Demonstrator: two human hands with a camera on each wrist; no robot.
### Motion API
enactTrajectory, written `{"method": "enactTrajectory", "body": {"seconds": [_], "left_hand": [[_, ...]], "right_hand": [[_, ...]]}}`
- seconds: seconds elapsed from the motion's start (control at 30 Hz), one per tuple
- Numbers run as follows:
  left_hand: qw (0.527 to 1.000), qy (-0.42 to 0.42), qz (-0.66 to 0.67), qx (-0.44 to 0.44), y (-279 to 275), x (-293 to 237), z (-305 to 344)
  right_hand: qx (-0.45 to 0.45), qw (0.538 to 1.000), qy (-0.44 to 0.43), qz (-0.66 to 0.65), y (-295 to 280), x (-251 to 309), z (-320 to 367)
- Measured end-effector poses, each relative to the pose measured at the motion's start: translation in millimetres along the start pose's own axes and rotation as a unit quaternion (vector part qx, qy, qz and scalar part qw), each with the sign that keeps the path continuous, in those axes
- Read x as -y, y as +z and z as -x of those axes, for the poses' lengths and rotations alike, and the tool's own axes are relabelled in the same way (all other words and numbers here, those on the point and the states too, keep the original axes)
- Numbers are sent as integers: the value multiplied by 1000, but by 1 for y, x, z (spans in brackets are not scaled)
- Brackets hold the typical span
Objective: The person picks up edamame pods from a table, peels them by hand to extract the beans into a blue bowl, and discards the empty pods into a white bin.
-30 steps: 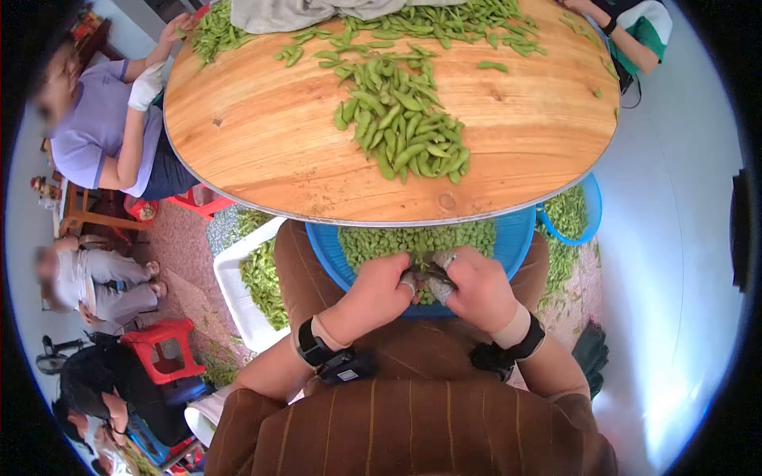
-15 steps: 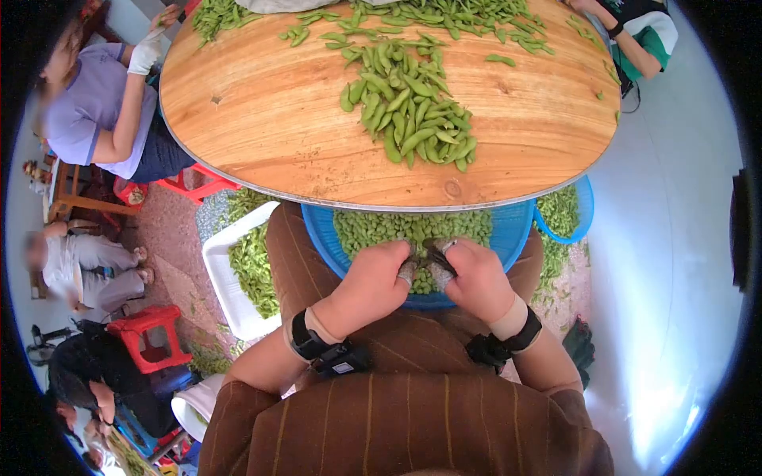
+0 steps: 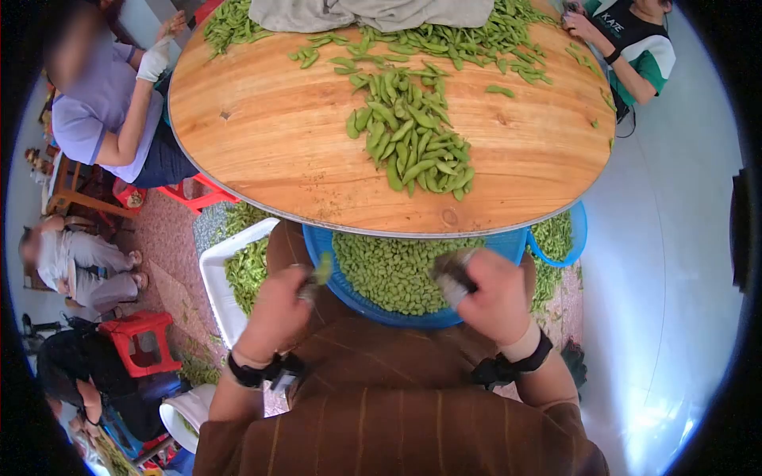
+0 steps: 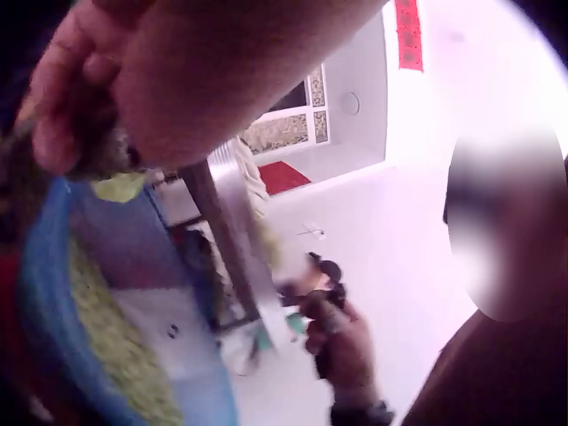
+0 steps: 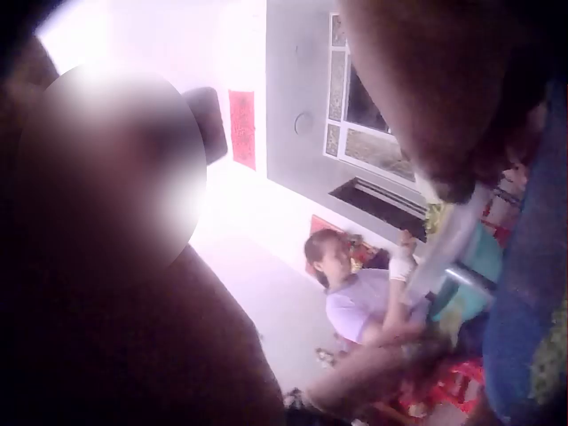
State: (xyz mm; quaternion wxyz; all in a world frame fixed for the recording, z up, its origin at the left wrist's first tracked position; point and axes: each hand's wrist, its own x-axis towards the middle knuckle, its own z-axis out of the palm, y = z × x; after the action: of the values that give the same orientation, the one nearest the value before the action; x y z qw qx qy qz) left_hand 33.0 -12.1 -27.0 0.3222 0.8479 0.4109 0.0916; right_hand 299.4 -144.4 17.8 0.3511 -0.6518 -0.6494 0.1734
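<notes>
A: Hands?
B: Left hand [image 3: 279,308]: fingers pinch green pod [image 3: 324,268] by blue basin's [image 3: 421,320] left rim. Right hand [image 3: 496,301]: blurred, can't tell.
A: Beyond?
B: Beans [image 3: 389,274] in basin; pod pile [image 3: 413,143] on counter [image 3: 270,127], grey cloth [image 3: 373,13] farther.

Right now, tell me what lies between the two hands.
In the head view, the blue basin of shelled beans lies between the left hand and the right hand.
</notes>
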Motion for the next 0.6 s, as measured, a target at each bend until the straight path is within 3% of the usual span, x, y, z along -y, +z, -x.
{"method": "enactTrajectory", "body": {"seconds": [0.07, 0.13, 0.17, 0.27, 0.3, 0.4, 0.5, 0.57, 0.6], "left_hand": [[997, -30, -73, -22, -9, 27, 17], [943, -173, -281, -33, -14, 41, 30], [943, -172, -282, -35, -17, 39, 30], [984, -66, -149, -67, -17, 32, 25], [984, -67, -148, -71, -18, 19, 19], [998, 56, 3, -4, -13, -25, -8], [973, 166, 148, 67, 4, -53, -33], [934, 165, 304, 88, 21, -77, -46], [933, 165, 306, 88, 24, -88, -52]], "right_hand": [[-112, 990, 29, 87, -14, 3, -18], [-153, 980, 7, 130, -14, -5, -41], [-194, 965, -15, 175, -14, -9, -50], [-163, 964, -9, 212, -12, -18, -64], [-162, 964, -13, 212, -11, -19, -64], [-177, 960, -24, 215, -10, -17, -57], [-230, 961, 30, 153, -9, -5, -38], [-255, 962, 68, 64, -4, 4, -25], [-251, 965, 60, 34, -2, 9, -20]]}}
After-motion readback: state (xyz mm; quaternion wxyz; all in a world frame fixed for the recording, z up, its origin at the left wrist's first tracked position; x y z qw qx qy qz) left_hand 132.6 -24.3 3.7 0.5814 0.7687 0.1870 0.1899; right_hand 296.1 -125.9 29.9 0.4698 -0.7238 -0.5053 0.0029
